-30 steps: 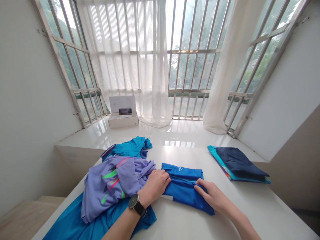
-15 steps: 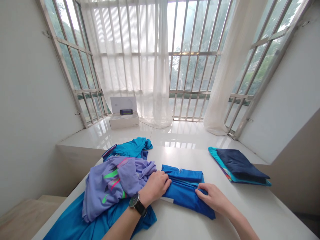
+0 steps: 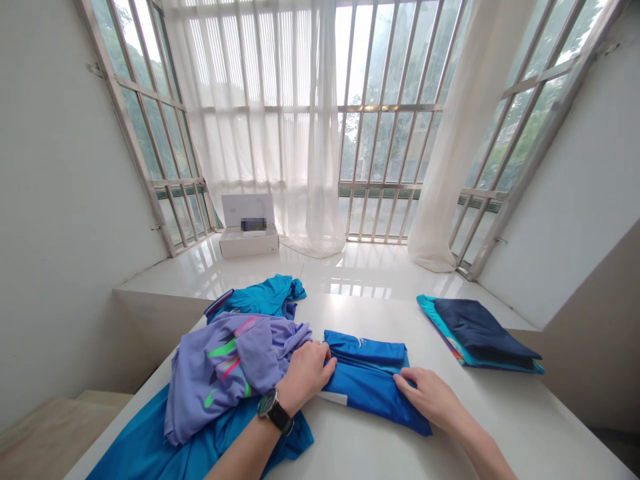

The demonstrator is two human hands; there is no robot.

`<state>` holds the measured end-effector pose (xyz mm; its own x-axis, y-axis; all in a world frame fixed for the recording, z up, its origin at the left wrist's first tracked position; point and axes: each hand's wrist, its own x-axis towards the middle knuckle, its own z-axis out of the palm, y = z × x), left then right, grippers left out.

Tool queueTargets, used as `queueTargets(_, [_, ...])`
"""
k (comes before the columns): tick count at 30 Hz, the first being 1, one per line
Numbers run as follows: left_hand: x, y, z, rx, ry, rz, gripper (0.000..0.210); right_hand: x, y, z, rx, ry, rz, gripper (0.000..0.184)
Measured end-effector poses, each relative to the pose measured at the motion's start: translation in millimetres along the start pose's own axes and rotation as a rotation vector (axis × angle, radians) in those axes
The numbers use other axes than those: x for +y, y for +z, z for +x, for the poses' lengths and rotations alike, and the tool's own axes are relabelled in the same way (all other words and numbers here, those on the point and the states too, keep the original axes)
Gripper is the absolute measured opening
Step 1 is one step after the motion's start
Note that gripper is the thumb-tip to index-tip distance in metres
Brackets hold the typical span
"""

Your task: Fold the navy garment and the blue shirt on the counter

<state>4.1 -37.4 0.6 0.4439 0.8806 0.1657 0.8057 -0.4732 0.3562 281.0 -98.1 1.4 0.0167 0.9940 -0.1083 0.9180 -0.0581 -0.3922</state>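
A blue garment (image 3: 370, 383), partly folded into a long strip with a small white mark on its far flap, lies on the white table (image 3: 360, 447). At its left end my left hand (image 3: 307, 373), with a black watch on the wrist, is closed with curled fingers on the cloth. My right hand (image 3: 425, 393) pinches the fabric at the right end, thumb and fingertips together. Close against my left hand is a crumpled purple shirt (image 3: 225, 367) with green and pink prints. Teal-blue cloth (image 3: 145, 440) spreads beneath that shirt.
Farther back on the left lies a teal garment (image 3: 265, 293). Folded clothes (image 3: 480, 333), navy over turquoise, are stacked at the right. An open white box (image 3: 249, 243) stands on the window ledge (image 3: 360, 267), before barred windows and sheer curtains (image 3: 310, 167).
Both hands have shifted slightly, the left a little leftward. The near fold of the blue garment looks flatter and smoother, with fewer creases along the middle.
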Motion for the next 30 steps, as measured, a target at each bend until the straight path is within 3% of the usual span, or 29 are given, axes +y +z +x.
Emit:
queueTargets(5, [-0.2, -1.0, -1.1, 0.007, -0.011, 0.023, 0.020, 2.1, 0.6, 0.7, -0.006, -0.007, 0.016, 0.046])
queueTargets(14, [3.3, -3.4, -0.1, -0.006, -0.001, 0.065, 0.019, -0.8, 1.0, -1.8, 0.039, 0.026, -0.036, 0.029])
queueTargets(20, [8.8, -8.6, -0.5, -0.001, 0.002, 0.149, 0.021, -1.6, -1.6, -3.7, 0.038, 0.006, 0.013, 0.029])
queueTargets(22, [14.6, -11.3, -1.4, 0.045, 0.073, 0.208, 0.015, -1.0, -2.1, -4.5, 0.042, -0.006, 0.027, 0.030])
queueTargets(24, [20.3, -13.0, -2.8, 0.059, 0.242, 0.228, 0.012, 1.5, -2.3, -5.1, 0.057, -0.015, 0.025, 0.030])
queueTargets(27, [25.5, -11.6, -5.1, -0.024, 0.536, 0.206, 0.021, 5.0, -6.7, -6.5, 0.115, 0.013, -0.002, 0.029])
queueTargets(30, [26.4, -6.0, -6.2, -0.082, 0.591, 0.161, 0.021, -8.1, -23.9, -13.3, 0.258, -0.045, 0.078, 0.024])
